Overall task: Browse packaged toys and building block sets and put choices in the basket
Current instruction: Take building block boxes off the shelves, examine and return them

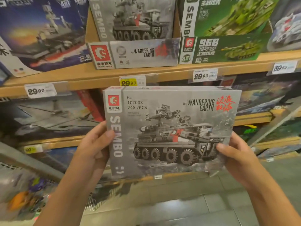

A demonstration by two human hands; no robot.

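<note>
Before shelves (114,75), both thumbs seemingly across box (172,131)

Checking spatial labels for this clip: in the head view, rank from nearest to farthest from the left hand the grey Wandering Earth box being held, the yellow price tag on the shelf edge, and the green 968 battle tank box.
1. Grey Wandering Earth box: gripped by the left hand at its left edge.
2. Yellow price tag: on the shelf edge just above the box.
3. Green 968 battle tank box: upper shelf, up and right.
</note>
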